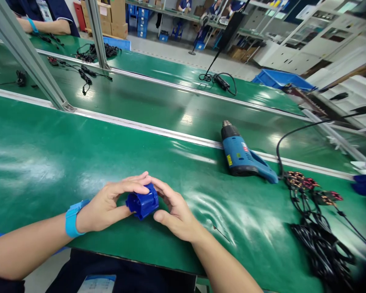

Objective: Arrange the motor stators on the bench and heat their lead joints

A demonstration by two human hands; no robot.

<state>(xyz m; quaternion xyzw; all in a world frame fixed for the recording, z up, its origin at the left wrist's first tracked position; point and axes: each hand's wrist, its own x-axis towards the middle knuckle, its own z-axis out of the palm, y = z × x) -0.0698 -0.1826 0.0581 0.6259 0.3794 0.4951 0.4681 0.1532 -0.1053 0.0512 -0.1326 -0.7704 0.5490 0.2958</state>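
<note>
A blue hollow plastic part [144, 202] with a notched rim is held just above the green bench near its front edge. My left hand [110, 201], with a light blue band at the wrist, grips it from the left, thumb below and fingers over the top. From the other side my right hand [175, 211] curves around it, fingertips at its upper edge and thumb apart from the near side. The inside of the part is mostly hidden from me.
A blue heat gun [239, 152] lies across the metal rail [171, 133]. Bundled black cables [320, 240] lie at right, a thin wire piece [221, 232] nearer. An upright metal post [27, 53] stands at left. Beyond it, a person's forearm [53, 27] rests by more cables [97, 52].
</note>
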